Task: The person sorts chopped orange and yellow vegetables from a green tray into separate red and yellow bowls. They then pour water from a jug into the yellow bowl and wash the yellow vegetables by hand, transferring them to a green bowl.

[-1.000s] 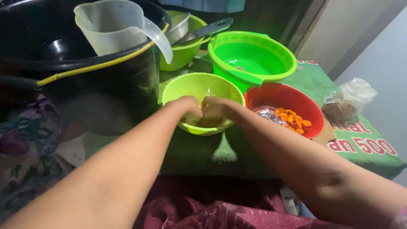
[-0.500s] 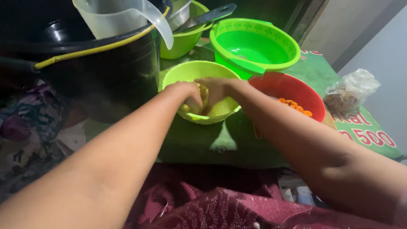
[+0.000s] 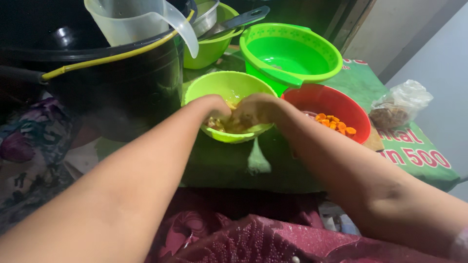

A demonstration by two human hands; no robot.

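Both my hands are down inside a light green bowl [image 3: 214, 84] on a green-covered table. My left hand [image 3: 213, 108] and my right hand [image 3: 254, 111] press together over yellowish food pieces [image 3: 218, 124] in the bowl. The fingers are curled into the contents and mostly hidden, so I cannot tell what each hand holds. To the right stands a red bowl [image 3: 324, 98] with orange chopped pieces [image 3: 334, 122].
A big black bucket [image 3: 112, 83] with a clear plastic jug [image 3: 134, 19] stands at the left. Behind are a larger green basin [image 3: 290, 51] and another green bowl [image 3: 214, 41] with a metal utensil. A plastic bag [image 3: 399, 104] lies at right. Maroon cloth covers my lap.
The view has shifted slightly; my hands stay in the green bowl, working the contents, with the fingers pressed closer together.
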